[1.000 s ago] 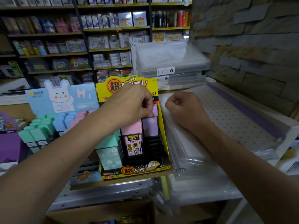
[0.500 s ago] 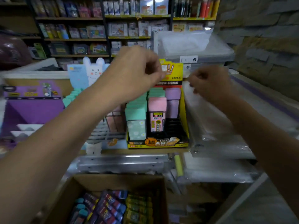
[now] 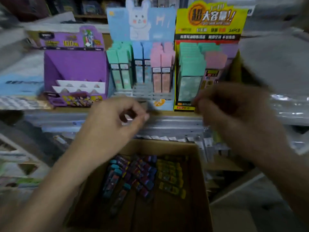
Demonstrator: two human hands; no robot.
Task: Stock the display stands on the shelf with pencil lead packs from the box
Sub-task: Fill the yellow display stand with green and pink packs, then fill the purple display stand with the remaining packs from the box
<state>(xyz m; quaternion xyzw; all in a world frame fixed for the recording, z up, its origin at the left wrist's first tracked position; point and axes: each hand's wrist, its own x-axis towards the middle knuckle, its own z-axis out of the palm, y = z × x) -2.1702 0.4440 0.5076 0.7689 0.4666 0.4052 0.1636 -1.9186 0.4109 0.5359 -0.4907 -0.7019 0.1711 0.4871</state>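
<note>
Left hand curled, empty; right hand blurred, grip untellable; both are held over the brown cardboard box of colourful pencil lead packs, presumably to pick

- An open cardboard box is seen at the bottom. Pencil lead packs in purple, blue and yellow are lying inside it.
- The left hand is held above the box's far edge. Its fingers are curled, and nothing is seen in it.
- The right hand is held in front of the yellow stand. It is blurred and its fingers are curled.
- A purple stand, a blue rabbit stand and the yellow stand are lined up on the shelf.
- Green, blue and pink packs are stood upright in the blue rabbit stand.
</note>
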